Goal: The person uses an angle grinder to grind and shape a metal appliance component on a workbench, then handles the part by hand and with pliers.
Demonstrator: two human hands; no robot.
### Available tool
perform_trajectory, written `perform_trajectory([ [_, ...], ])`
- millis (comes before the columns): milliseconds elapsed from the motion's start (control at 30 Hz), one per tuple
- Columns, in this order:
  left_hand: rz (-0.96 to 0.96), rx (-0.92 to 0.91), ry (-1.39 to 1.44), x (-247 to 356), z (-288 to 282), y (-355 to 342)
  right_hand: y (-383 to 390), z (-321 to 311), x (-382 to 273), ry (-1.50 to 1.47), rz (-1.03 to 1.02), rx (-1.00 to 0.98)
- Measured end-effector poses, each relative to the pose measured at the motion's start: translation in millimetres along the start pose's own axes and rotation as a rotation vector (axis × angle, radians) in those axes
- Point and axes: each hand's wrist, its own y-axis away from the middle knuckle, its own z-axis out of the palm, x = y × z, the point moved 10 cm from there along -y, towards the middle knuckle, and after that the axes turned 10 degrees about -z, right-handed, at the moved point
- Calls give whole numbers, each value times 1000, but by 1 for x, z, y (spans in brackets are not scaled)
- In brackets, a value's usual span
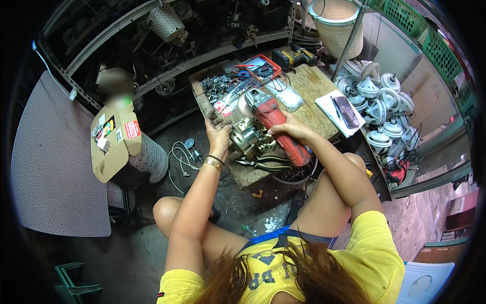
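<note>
My right hand (296,126) is wrapped round the body of a red angle grinder (277,120), which tilts across the bench with its disc end pointing away from me. Under and left of the grinder sits a metal motor (245,136) with a brassy, round housing. Against the motor's left side, my left hand (219,133) grips it with curled, dark-stained fingers. The grinder's head is just above the motor's far edge; I cannot tell whether the disc touches it. Pliers (268,162) with black and yellow handles lie on the near edge of the wooden bench (316,78).
A pile of screws (216,87), a red-rimmed tray (268,67) and a yellow-black drill (302,54) occupy the bench's far part. A phone (346,112) rests on white paper to the right. White plastic parts (385,101) are heaped beyond it. Left stands an open cardboard box (112,152).
</note>
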Motion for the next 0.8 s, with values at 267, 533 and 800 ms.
perform_trajectory([
  [267, 63, 185, -477, 1, -33, 2, -4, 8, 7, -69, 26, -57],
  [533, 14, 123, -536, -4, -12, 27, -6, 24, 12, -107, 47, -75],
  [800, -12, 108, -472, -2, -11, 30, -5, 26, 11, -84, 53, -83],
])
